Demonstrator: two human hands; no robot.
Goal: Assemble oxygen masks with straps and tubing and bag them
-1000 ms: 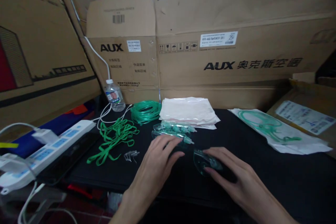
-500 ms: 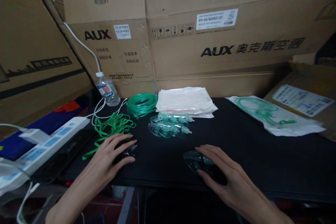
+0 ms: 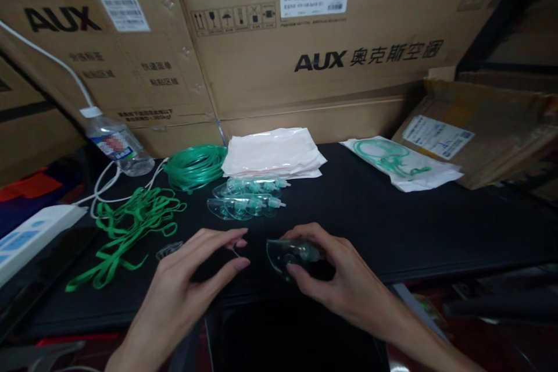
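My right hand grips a clear green-tinted plastic mask at the near edge of the black counter, thumb on top, fingers curled under/around it. My left hand is just beside it, thumb + index pinching a thin small metal clip, other fingers loosely spread; clip is tiny, hard to see. The two hands are close but not touching.

Left of my left hand: a small pile of metal clips on the counter, and next to it a tangle of flat green elastic straps.

Mid counter: a stack of clear green masks w/ connectors pointing right. Behind them a pile of white plastic bags, w/ a coil of green tubing just left of it.

Further right: a sealed white pouch w/ green tubing inside.

Far left: clear plastic water bottle, tilted, white cables beside it, and a white power strip.

Back: big brown AUX cardboard boxes behind the counter.
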